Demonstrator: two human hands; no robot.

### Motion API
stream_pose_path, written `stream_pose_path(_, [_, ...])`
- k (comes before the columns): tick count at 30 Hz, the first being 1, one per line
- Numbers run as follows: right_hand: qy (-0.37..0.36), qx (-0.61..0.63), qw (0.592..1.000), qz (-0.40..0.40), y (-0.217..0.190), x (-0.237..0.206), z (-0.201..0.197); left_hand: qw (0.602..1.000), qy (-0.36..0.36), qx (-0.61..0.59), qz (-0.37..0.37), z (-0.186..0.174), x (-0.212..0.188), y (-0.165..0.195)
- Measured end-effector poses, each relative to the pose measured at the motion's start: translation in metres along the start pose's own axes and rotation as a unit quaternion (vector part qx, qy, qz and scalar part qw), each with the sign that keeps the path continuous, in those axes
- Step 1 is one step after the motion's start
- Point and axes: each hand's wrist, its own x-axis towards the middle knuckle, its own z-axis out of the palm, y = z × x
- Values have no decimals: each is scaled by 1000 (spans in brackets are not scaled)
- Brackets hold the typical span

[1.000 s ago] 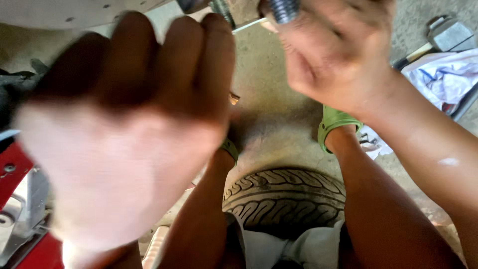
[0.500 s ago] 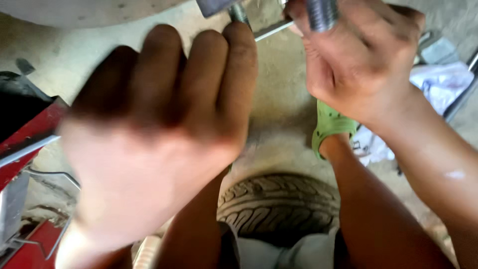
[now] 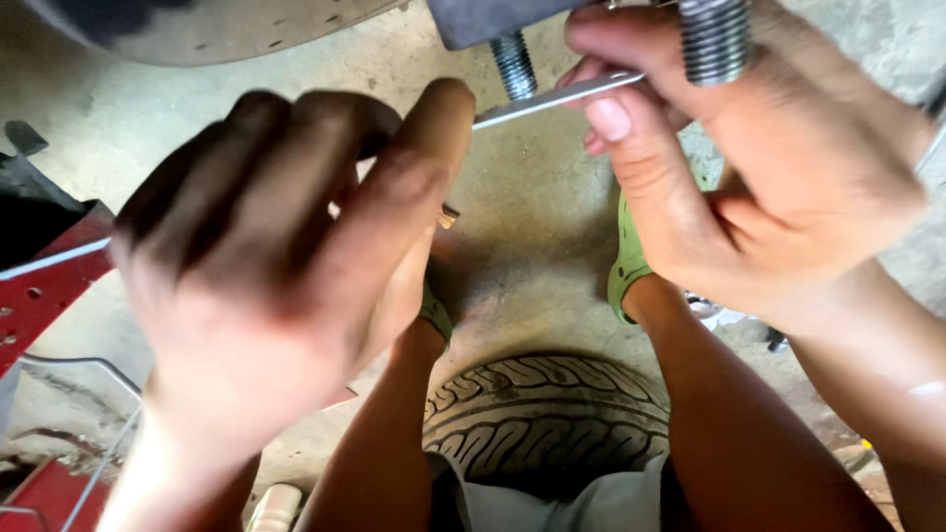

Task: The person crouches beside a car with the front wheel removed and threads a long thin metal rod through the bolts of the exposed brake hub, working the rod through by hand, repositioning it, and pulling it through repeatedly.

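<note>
Right hand [image 3: 778,167] pinches flat metal bar [image 3: 552,99] under threaded bolt [image 3: 514,64]; left hand [image 3: 286,256] curled, grip hidden; top cut off.

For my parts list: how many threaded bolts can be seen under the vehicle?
2. One threaded bolt hangs below the dark bracket, top centre. A thicker bolt sits above the right hand. Hands may hide others.
</note>
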Motion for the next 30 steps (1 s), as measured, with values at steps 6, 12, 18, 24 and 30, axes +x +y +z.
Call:
stream_pose_path(6, [1, 3, 1000, 1, -1, 7, 6, 998, 40, -46, -5, 23, -9, -9])
stream_pose_path(12, [1, 5, 1000, 1, 4, 6, 11, 998, 55, -32, -11, 30, -11, -9])
stream_pose_path(18, [-4, 8, 1000, -10, 5, 10, 21, 997, 71, -39, -13, 25, -17, -16])
stream_pose_path(24, [-41, -51, 994, -94, 4, 7, 40, 994, 82, -61, -26, 30, -26, -16])
stream_pose_path(30, [-123, -52, 991, -16, 14, -10, 42, 995, 80, -51, -21, 37, -25, -17])
